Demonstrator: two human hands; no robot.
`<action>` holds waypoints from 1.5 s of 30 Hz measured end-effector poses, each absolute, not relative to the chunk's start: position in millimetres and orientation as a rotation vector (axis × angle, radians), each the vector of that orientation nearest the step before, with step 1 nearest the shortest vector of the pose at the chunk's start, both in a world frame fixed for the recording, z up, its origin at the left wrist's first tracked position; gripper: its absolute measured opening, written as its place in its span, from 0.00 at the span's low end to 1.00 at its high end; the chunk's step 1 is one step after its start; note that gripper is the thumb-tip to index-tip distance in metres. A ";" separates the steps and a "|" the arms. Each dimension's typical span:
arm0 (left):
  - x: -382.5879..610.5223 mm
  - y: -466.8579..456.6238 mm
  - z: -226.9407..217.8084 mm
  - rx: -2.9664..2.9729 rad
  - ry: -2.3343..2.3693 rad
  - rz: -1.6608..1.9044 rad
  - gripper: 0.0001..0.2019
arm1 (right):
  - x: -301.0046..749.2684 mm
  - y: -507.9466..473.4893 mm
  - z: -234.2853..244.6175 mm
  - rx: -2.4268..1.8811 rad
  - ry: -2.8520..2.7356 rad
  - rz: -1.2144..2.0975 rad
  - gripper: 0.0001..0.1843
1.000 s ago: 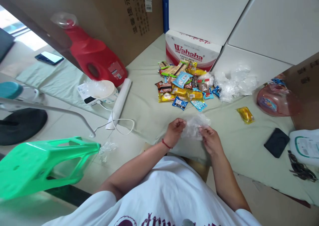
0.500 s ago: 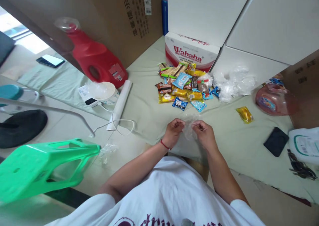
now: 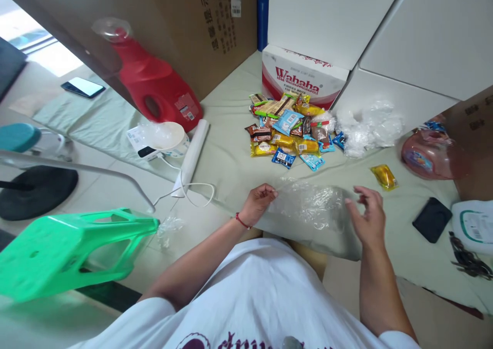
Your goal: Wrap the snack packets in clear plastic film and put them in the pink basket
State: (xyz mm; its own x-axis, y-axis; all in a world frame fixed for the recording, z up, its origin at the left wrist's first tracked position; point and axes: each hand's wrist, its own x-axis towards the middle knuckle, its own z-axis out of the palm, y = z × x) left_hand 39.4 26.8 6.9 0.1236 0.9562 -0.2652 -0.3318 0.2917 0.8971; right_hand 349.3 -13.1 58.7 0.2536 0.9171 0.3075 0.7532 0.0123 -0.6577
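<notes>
A clear, crinkled plastic bag [image 3: 311, 205] stretches sideways over the front edge of the cloth. At its left end, my left hand [image 3: 259, 202] pinches a corner between thumb and fingers. My right hand [image 3: 367, 215] is open at the bag's other end, thumb and fingers spread apart; whether it touches the film is hard to tell. Beyond the bag lies a pile of small wrapped snacks [image 3: 287, 125] in yellow, blue, brown and green packets. One yellow snack packet [image 3: 384, 177] lies apart, just past my right hand.
Behind the pile stand a Wahaha carton [image 3: 300, 77] and bunched clear plastic [image 3: 370, 128]. To the left are a red jug [image 3: 154, 82], a white roll [image 3: 191, 156], a paper tub [image 3: 169, 138] and a green stool [image 3: 77, 251]. A black pouch [image 3: 432, 219] is at right.
My hands have moved apart, the right one swinging right and opening. The plastic bag, bunched between them before, now spreads out wide. The view has shifted slightly.
</notes>
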 end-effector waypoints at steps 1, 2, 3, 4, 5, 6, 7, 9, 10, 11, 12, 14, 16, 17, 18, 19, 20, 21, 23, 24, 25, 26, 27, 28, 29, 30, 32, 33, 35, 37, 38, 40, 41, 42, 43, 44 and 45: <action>39.9 26.0 7.3 0.809 1.021 1.085 0.21 | 336.9 -6.8 62.9 -1.657 -1.746 0.264 0.28; 39.5 25.3 8.2 0.834 1.024 1.073 0.20 | 322.8 1.2 64.6 -1.544 -1.934 0.285 0.31; 38.3 24.7 9.5 0.859 1.028 1.058 0.19 | 308.3 10.5 63.3 -1.456 -2.065 0.310 0.33; 36.2 24.2 11.1 0.884 1.032 1.042 0.18 | 294.6 20.4 59.1 -1.398 -2.135 0.335 0.31; 33.6 23.9 12.9 0.913 1.034 1.024 0.17 | 282.8 30.3 52.7 -1.359 -2.171 0.371 0.27; 30.6 23.8 14.8 0.948 1.034 1.008 0.16 | 273.4 39.3 45.1 -1.336 -2.186 0.410 0.21; 27.6 24.1 16.8 0.988 1.031 0.997 0.15 | 266.6 46.9 37.3 -1.319 -2.195 0.451 0.14; 23.2 26.3 20.8 1.028 1.056 0.974 0.17 | 259.8 56.4 25.6 -1.286 -2.220 0.501 0.04; 22.6 28.4 22.8 1.013 1.106 0.938 0.21 | 258.9 58.1 23.1 -1.265 -2.234 0.502 0.03; 23.2 31.1 24.7 0.988 1.179 0.876 0.25 | 258.8 58.0 23.1 -1.240 -2.247 0.493 0.04; 25.1 34.5 26.4 0.969 1.262 0.799 0.28 | 259.3 56.4 25.4 -1.216 -2.257 0.477 0.04; 32.2 42.8 29.1 0.985 1.382 0.679 0.27 | 260.6 49.6 35.3 -1.176 -2.285 0.429 0.05; 41.7 52.5 30.3 1.050 1.399 0.673 0.23 | 262.9 39.5 48.9 -1.163 -2.313 0.331 0.05; 46.4 57.6 30.3 1.057 1.389 0.708 0.21 | 265.0 33.3 55.7 -1.166 -2.325 0.258 0.05; 50.7 62.5 29.9 1.041 1.381 0.743 0.20 | 267.9 26.4 62.0 -1.174 -2.330 0.173 0.05; 54.3 67.3 29.4 1.011 1.380 0.771 0.18 | 271.5 18.6 67.5 -1.185 -2.326 0.082 0.04; 57.1 71.7 28.7 0.978 1.384 0.793 0.17 | 275.7 9.9 71.9 -1.196 -2.314 -0.011 0.04; 59.1 75.5 27.9 0.945 1.387 0.816 0.15 | 279.9 0.3 74.9 -1.206 -2.300 -0.096 0.04; 60.8 81.4 25.8 0.878 1.394 0.860 0.14 | 286.7 -21.3 75.7 -1.225 -2.278 -0.216 0.04; 60.6 83.2 24.6 0.849 1.400 0.878 0.14 | 288.1 -33.1 73.3 -1.233 -2.274 -0.243 0.04; 60.0 84.4 23.1 0.820 1.409 0.893 0.14 | 287.9 -45.0 69.1 -1.245 -2.280 -0.247 0.04; 58.9 85.1 21.5 0.793 1.419 0.902 0.14 | 285.7 -56.8 63.2 -1.259 -2.289 -0.238 0.05; 57.4 85.6 19.9 0.765 1.430 0.905 0.14 | 281.7 -68.0 56.2 -1.273 -2.304 -0.219 0.08; 55.6 86.1 18.3 0.737 1.440 0.901 0.14 | 275.9 -78.1 48.5 -1.285 -2.325 -0.191 0.11; 53.4 87.0 17.0 0.708 1.448 0.890 0.14 | 268.7 -86.6 40.9 -1.294 -2.352 -0.159 0.13; 50.9 88.4 16.2 0.682 1.454 0.876 0.14 | 260.3 -93.1 34.0 -1.305 -2.383 -0.123 0.14; 44.7 93.0 16.5 0.643 1.462 0.849 0.13 | 241.2 -99.4 24.9 -1.344 -2.457 -0.035 0.13; 41.1 95.8 18.0 0.633 1.468 0.842 0.12 | 230.9 -99.2 23.3 -1.381 -2.501 0.022 0.11; 33.4 100.0 23.8 0.639 1.494 0.856 0.10 | 210.1 -93.6 25.6 -1.490 -2.595 0.153 0.09; 25.8 98.5 33.2 0.671 1.559 0.920 0.05 | 190.8 -83.7 32.3 -1.590 -2.682 0.295 0.14; 22.5 94.8 38.9 0.683 1.603 0.972 0.04 | 182.5 -78.3 35.8 -1.625 -2.715 0.354 0.17; 18.5 81.7 51.0 0.788 1.717 1.131 0.11 | 169.8 -67.9 40.8 -1.664 -2.752 0.444 0.22; 18.3 73.6 56.8 0.925 1.764 1.211 0.13 | 165.7 -63.3 41.8 -1.680 -2.759 0.476 0.23; 19.8 65.7 62.0 1.127 1.776 1.253 0.14 | 162.9 -59.1 41.8 -1.703 -2.757 0.498 0.24; 23.0 58.9 66.1 1.377 1.745 1.227 0.12 | 161.4 -55.7 41.1 -1.731 -2.746 0.509 0.25; 28.0 53.9 68.9 1.634 1.682 1.118 0.10 | 160.7 -53.1 40.0 -1.759 -2.730 0.512 0.25; 34.4 51.5 70.4 1.849 1.607 0.937 0.09 | 160.5 -51.6 38.8 -1.788 -2.709 0.508 0.25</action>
